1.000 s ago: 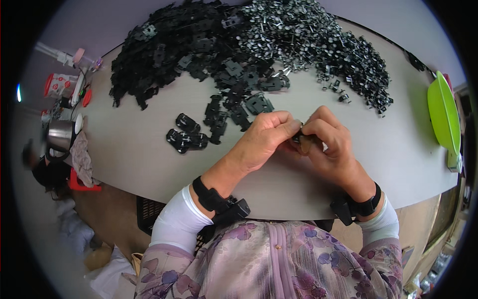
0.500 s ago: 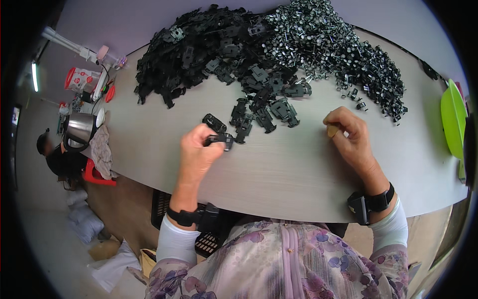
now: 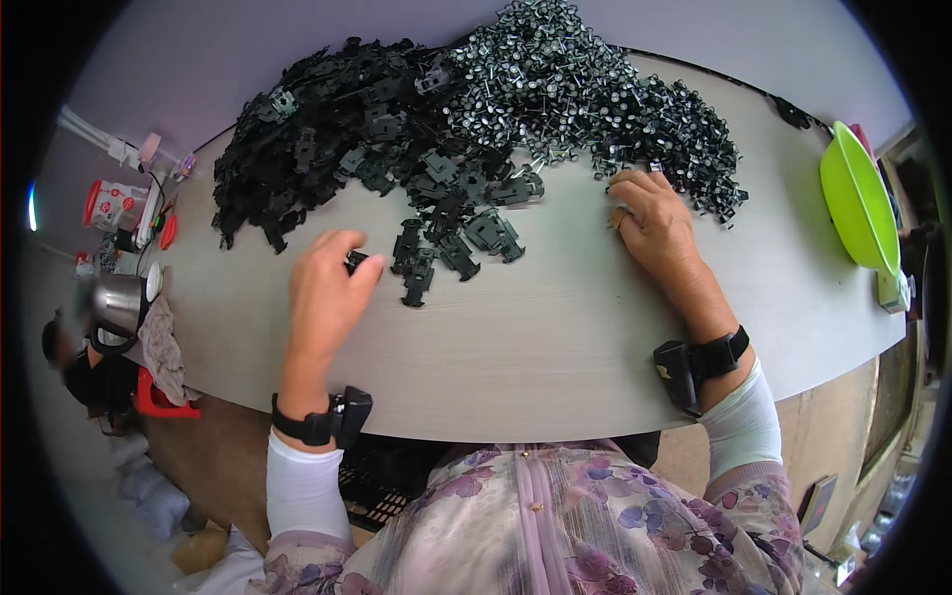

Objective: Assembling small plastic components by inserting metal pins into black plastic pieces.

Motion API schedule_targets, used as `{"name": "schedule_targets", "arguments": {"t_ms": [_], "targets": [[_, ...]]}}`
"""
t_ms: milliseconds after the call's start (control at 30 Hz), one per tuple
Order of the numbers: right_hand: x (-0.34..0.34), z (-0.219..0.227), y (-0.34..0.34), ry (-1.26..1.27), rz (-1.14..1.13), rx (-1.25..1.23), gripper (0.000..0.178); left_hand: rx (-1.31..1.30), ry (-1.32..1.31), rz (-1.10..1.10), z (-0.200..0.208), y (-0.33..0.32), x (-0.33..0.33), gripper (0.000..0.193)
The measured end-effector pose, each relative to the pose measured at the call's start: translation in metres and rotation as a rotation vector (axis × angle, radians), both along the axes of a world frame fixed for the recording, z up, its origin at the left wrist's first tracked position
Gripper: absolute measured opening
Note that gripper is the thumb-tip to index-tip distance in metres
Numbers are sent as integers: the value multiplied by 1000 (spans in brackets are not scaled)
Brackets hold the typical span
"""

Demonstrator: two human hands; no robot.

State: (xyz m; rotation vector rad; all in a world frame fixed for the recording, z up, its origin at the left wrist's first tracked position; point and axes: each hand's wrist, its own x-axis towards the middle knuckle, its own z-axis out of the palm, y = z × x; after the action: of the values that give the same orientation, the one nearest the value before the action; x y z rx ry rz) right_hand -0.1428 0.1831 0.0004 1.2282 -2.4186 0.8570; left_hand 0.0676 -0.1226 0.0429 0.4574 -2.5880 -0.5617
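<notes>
My left hand is over the table, left of a loose cluster of flat black plastic clips. Its thumb and fingers close around a small black plastic part, mostly hidden by the fingers. Further right, my right hand reaches the near edge of a heap of small silver-and-black metal pins with round heads. Its fingers are curled together, and a tan covering shows at the thumb. Whatever those fingers pinch is hidden.
A large heap of black plastic clips adjoins the pins at the back left. On the right stands a lime-green basin. A steel kettle and a crumpled cloth lie at the left; beyond them, a person sits.
The whole view has shifted, so the table's things appear further left. My right hand has moved forward to the pins. The black part seen below my left fingers earlier no longer shows there.
</notes>
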Motion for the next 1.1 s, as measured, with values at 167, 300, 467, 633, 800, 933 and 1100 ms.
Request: {"name": "schedule_targets", "arguments": {"t_ms": [167,300,467,633,800,933,1100], "targets": [[6,0,1,-115,143,-152,14,-171,-244,-176,-13,18,-29,32],[9,11,4,-378,-26,-135,14,65,-230,-64,1,36,-35,36],[7,3,-5,-112,128,-105,16,444,-230,22,-11,15,-31,32],[5,-1,0,-260,125,-99,14,994,20,-147,20,45,-35,9],[10,5,-2,-276,108,-167,23,528,-140,-58,-4,40,-8,10],[21,9,-20,-66,347,-90,34,644,-264,-170,-30,38,-14,10],[31,6,-33,-109,496,-27,20,620,-233,-319,-10,72,-58,8]]}}
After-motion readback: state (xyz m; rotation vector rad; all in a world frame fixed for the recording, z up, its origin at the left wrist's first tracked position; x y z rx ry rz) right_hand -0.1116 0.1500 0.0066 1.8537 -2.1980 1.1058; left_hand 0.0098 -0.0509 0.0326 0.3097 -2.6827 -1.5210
